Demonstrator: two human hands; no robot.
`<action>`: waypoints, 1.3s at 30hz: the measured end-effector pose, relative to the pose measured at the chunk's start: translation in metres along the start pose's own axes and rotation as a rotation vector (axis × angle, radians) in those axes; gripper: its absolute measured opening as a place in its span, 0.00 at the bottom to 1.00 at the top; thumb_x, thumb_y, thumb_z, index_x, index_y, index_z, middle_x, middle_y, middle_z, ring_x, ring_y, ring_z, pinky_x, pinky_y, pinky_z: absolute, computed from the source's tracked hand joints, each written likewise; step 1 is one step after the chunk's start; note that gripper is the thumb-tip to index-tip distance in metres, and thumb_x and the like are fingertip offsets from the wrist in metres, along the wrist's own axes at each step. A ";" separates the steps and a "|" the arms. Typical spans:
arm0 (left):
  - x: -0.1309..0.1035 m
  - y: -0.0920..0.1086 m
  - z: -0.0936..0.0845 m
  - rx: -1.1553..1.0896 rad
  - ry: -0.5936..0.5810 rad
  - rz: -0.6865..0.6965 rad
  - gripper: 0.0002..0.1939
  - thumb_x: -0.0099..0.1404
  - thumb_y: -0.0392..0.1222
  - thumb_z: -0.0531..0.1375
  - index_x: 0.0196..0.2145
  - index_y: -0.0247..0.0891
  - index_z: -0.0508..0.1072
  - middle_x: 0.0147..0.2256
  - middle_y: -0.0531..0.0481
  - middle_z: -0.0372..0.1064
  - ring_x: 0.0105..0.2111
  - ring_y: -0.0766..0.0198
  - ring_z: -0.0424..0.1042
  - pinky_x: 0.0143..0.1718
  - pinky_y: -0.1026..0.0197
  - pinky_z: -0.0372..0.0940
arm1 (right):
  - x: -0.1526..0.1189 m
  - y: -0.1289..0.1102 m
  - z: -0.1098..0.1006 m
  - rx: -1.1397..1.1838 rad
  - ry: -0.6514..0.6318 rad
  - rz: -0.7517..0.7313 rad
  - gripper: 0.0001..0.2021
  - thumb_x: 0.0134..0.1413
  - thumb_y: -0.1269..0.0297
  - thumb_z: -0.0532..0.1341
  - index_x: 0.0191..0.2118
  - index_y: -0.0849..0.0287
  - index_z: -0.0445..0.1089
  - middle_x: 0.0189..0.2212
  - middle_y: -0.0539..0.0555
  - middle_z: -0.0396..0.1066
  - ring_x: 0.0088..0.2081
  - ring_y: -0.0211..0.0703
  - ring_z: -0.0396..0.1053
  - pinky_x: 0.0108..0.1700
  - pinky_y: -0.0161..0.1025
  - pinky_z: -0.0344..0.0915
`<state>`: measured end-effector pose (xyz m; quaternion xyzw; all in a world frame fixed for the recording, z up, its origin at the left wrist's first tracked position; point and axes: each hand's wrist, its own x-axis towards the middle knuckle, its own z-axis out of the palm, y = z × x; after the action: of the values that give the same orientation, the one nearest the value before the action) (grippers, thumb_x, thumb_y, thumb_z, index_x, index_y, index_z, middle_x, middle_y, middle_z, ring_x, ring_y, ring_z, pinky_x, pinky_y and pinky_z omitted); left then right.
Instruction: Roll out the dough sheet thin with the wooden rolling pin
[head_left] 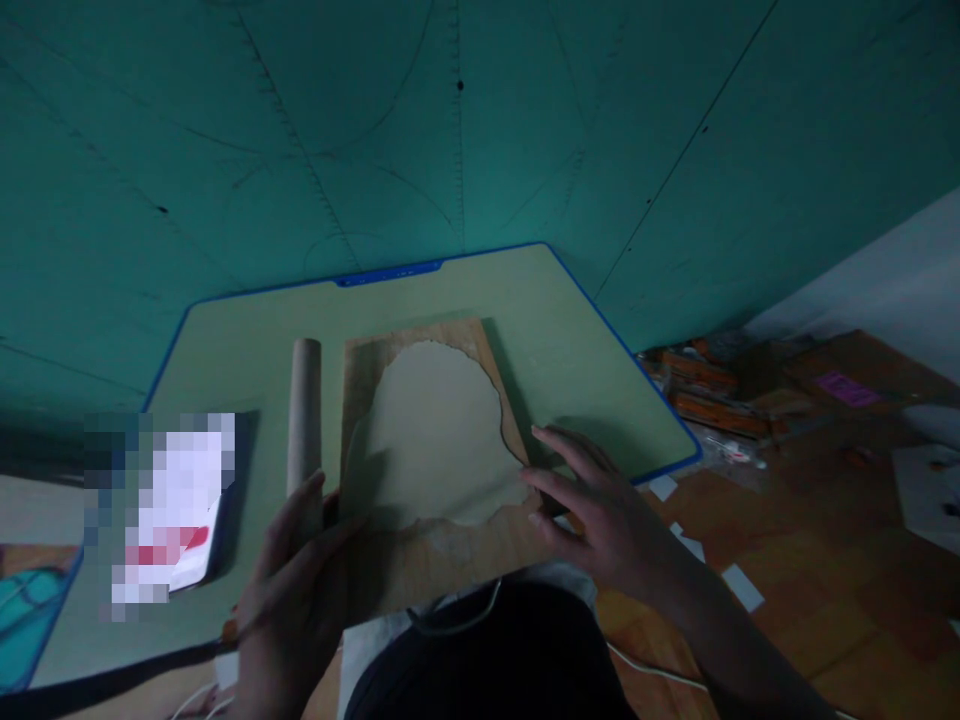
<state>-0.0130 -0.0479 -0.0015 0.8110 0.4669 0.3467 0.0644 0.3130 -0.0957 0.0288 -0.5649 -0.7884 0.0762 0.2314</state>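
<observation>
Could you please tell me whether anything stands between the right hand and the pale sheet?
Nothing visible does: the right hand is at the lower right edge of the pale sheet; the roller lies left of the board.

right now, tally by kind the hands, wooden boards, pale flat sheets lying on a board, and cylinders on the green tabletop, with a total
Hands: 2 (left hand, right hand)
Wooden board: 1
Pale sheet: 1
Cylinder: 1
Total: 5
</observation>
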 end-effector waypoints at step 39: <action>0.006 0.002 0.018 -0.052 0.021 0.011 0.15 0.71 0.36 0.52 0.38 0.39 0.79 0.61 0.40 0.67 0.52 0.53 0.77 0.48 0.57 0.76 | 0.014 0.015 0.017 -0.054 0.027 0.156 0.23 0.69 0.56 0.54 0.64 0.57 0.68 0.65 0.66 0.61 0.66 0.58 0.60 0.63 0.61 0.63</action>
<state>0.0015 -0.0402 -0.0106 0.8077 0.4541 0.3677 0.0787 0.3146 -0.0748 0.0124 -0.6317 -0.7405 0.0652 0.2202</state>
